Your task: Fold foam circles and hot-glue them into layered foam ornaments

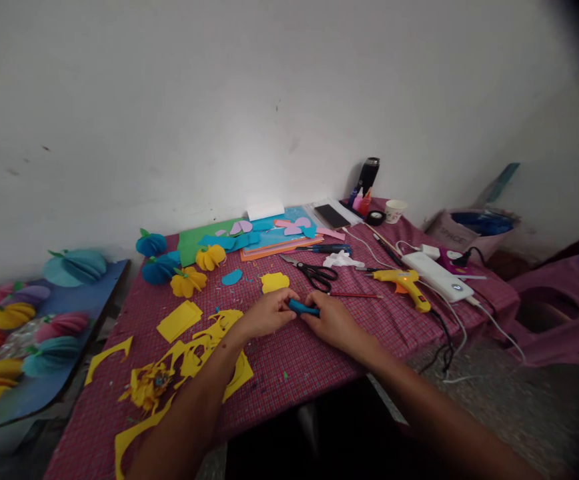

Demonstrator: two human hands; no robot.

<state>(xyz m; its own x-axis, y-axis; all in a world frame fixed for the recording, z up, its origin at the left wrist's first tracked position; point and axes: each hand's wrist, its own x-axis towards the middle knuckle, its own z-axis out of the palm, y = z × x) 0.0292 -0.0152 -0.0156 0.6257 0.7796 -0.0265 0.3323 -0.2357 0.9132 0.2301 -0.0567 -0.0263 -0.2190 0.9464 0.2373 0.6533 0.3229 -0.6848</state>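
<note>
My left hand [272,312] and my right hand [333,321] meet over the front middle of the table. Between them is a slim blue object [303,308], pinched at its two ends by the fingers. Whether it is folded paper or a small tool I cannot tell. Just beyond my left hand lies a yellow paper cutout [275,283], with a blue paper piece [232,277] to its left. Black-handled scissors [315,272] rest beyond my hands. A red pencil [355,295] lies behind my right hand. Yellow paper scraps [204,350] spread left of my left wrist.
A yellow glue gun [404,283] and a white power strip [444,277] with trailing cables are at right. Finished paper pumpkins [188,282] stand at left. Farther back are a phone [332,216], a paper cup [395,211] and a black flask [368,176].
</note>
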